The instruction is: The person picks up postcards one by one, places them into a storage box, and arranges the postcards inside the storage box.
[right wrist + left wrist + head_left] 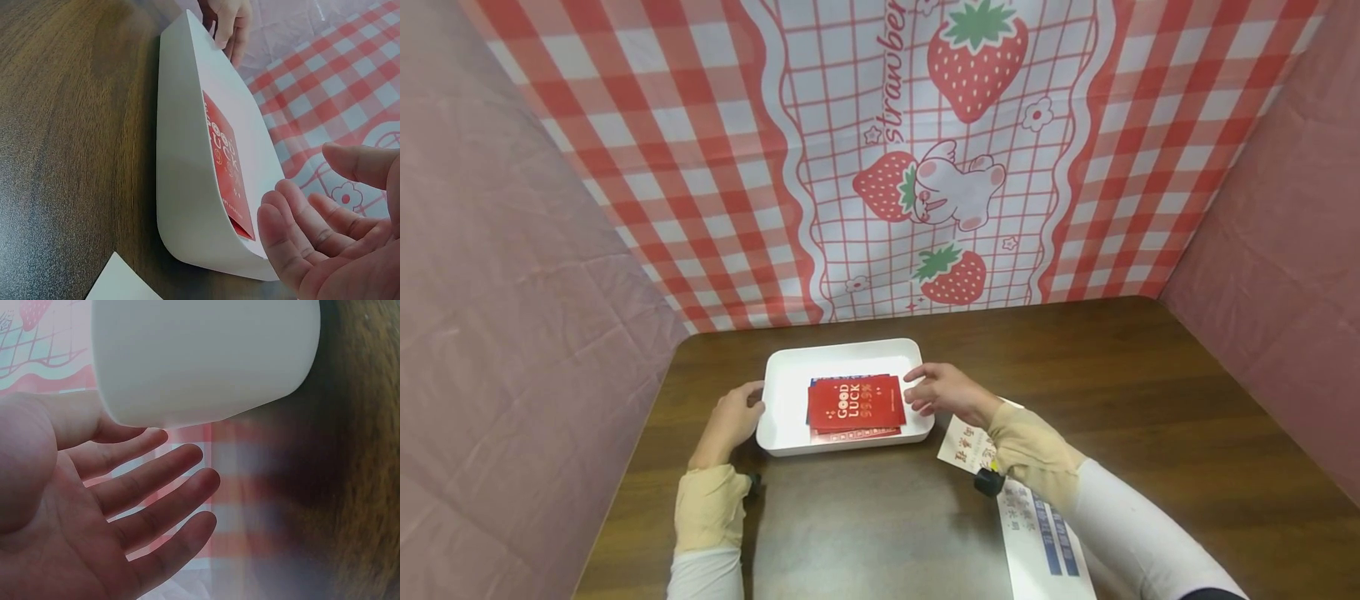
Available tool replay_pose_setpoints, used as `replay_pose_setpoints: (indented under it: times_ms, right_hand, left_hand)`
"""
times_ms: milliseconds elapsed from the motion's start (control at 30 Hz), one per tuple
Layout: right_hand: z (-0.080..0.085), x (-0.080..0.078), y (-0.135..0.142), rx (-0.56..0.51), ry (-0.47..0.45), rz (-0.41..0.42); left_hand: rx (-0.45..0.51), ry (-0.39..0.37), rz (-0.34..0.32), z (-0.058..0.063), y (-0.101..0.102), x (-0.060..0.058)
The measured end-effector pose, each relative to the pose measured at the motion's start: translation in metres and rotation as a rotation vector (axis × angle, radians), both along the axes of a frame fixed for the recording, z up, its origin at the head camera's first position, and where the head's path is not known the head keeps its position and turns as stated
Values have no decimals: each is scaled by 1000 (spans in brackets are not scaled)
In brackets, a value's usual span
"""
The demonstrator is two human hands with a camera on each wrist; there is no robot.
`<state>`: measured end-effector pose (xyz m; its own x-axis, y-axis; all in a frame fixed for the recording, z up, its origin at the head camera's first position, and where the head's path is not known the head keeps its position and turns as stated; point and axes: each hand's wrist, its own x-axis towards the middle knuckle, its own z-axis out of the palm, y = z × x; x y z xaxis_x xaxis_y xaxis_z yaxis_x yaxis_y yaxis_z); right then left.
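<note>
A white rectangular tray (786,375) stands on the table, holding a small stack with a red "GOOD LUCK" envelope (880,408) on top. Blue and red edges of other pieces peek out beneath it. At the tray's left end is my left hand (733,419); in the left wrist view its thumb reaches the tray wall (206,369) and the fingers spread loosely below. Over the right end, my right hand (951,390) hovers with relaxed, parted fingers. Seen from the right wrist, the fingertips (275,219) overlap the tray's near corner, and the palm holds nothing.
Right of the tray, a cream card (958,446) with red lettering lies partly under my right wrist. A white sheet (1026,567) with blue blocks extends toward the front. Behind the brown table (1075,358) hangs a strawberry-print checked cloth (700,167), with pink cloth at both sides.
</note>
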<state>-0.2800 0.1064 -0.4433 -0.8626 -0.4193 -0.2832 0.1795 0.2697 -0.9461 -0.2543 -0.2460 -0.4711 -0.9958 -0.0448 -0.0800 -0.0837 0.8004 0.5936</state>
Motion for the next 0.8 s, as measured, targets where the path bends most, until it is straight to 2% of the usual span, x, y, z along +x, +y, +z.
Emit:
replay_pose_setpoints:
  times_ms: [500, 800]
  right_hand:
    - [1, 0, 3, -10, -7, 11]
    - [5, -5, 10, 52, 40, -20]
  left_hand:
    - [-4, -2, -5, 1, -1, 0]
    - [-6, -2, -3, 0, 0, -1]
